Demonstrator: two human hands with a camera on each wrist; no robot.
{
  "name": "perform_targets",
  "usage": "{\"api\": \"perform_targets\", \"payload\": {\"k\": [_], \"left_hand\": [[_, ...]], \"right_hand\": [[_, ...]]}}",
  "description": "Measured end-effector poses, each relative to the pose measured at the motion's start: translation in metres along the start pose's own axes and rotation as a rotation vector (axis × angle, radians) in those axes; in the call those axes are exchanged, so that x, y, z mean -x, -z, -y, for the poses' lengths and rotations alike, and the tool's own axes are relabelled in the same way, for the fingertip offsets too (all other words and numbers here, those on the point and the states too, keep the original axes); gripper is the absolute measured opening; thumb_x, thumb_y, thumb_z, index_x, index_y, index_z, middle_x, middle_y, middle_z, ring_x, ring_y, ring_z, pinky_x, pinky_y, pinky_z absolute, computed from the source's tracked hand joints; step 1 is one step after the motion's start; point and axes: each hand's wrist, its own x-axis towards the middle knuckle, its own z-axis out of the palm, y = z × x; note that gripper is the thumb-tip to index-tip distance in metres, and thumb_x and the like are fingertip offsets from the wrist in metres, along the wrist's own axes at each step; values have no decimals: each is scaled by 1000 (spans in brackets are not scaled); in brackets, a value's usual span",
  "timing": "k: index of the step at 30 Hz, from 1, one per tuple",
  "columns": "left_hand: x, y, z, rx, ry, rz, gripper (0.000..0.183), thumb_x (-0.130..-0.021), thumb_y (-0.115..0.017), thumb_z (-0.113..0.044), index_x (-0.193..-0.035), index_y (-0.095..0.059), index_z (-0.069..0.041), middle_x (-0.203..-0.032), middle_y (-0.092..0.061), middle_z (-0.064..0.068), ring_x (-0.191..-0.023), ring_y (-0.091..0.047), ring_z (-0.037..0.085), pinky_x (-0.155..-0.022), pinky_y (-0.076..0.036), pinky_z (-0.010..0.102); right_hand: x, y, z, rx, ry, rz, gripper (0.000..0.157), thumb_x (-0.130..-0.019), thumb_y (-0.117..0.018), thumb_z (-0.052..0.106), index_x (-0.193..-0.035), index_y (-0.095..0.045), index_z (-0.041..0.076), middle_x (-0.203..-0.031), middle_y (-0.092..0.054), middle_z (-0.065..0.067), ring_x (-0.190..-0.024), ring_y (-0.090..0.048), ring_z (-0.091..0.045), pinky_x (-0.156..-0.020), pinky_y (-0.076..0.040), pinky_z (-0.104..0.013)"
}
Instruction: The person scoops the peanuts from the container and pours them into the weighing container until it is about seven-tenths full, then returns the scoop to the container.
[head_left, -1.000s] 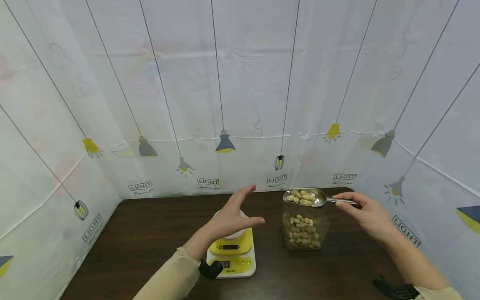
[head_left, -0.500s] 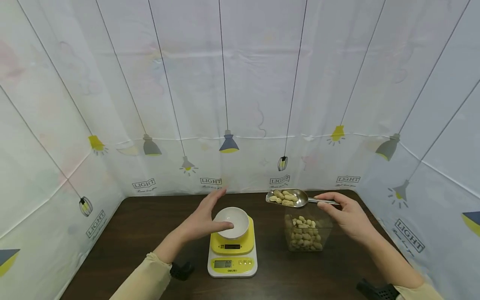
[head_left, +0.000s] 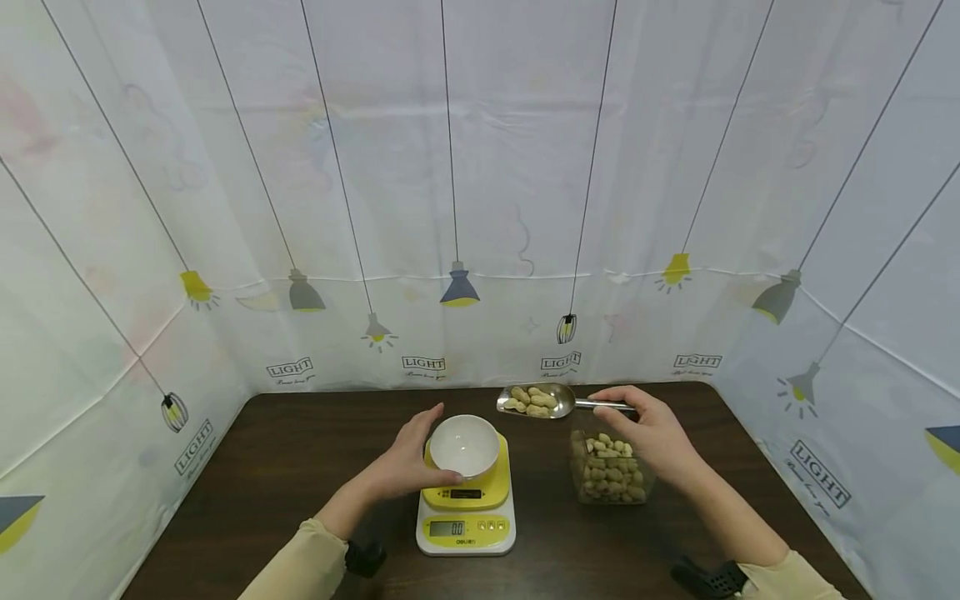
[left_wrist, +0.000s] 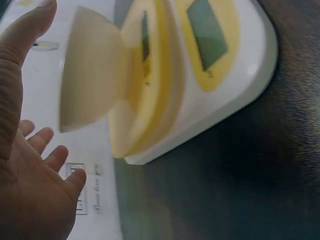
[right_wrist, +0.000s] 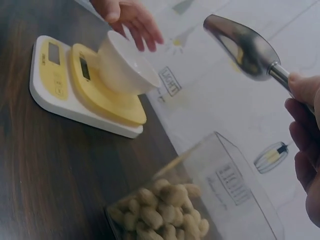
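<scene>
A white bowl (head_left: pixel 465 446) stands on the yellow top of a kitchen scale (head_left: pixel 466 548), whose display reads 0.0. My left hand (head_left: pixel 403 458) is at the bowl's left side with thumb and fingers spread apart. In the left wrist view, a gap shows between the thumb and the bowl (left_wrist: pixel 92 70). My right hand (head_left: pixel 654 435) grips the handle of a metal scoop (head_left: pixel 564 397), held above table height to the bowl's right. Several unshelled peanuts (head_left: pixel 532 402) lie in it. In the right wrist view, only the scoop's underside (right_wrist: pixel 250 55) shows.
A clear square container (right_wrist: pixel 235 165) with many peanuts (right_wrist: pixel 167 212) stands on the dark wooden table (head_left: pixel 315 450), right of the scale and below my right hand. A pale curtain (head_left: pixel 517 208) printed with lamps hangs behind and along both sides.
My right hand has carried the loaded scoop left, from over the peanut container towards the bowl. My left hand has drawn back to the left and lowered beside the bowl.
</scene>
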Motion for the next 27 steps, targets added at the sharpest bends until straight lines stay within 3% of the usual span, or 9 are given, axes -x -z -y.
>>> {"api": "perform_targets", "payload": {"k": [11, 19, 27], "left_hand": [[-2, -13, 21, 32, 39, 3, 122, -75, -88, -54, -165, -15, -17, -165, -25, 13, -150, -21, 39, -111, -27, 68], [-2, -17, 26, 77, 50, 14, 122, -76, -88, -54, -165, -16, -16, -162, -27, 16, -147, -25, 40, -110, -30, 68], [-2, -18, 25, 79, 44, 4, 117, -78, -86, -56, -165, -20, -14, -160, -31, 15, -145, -28, 37, -109, -32, 65]], "right_hand": [[-13, -26, 0, -26, 29, 37, 30, -101, -67, 36, -123, -70, 16, -118, -64, -5, -96, -65, -31, -71, -53, -34], [-20, -41, -1, 65, 46, 69, 29, -101, -66, 37, -122, -71, 17, -116, -64, 1, -100, -58, -19, -79, -51, -37], [-25, -48, -1, 95, 81, 100, 22, -100, -69, 31, -116, -74, 18, -108, -65, 4, -104, -53, -20, -83, -47, -41]]}}
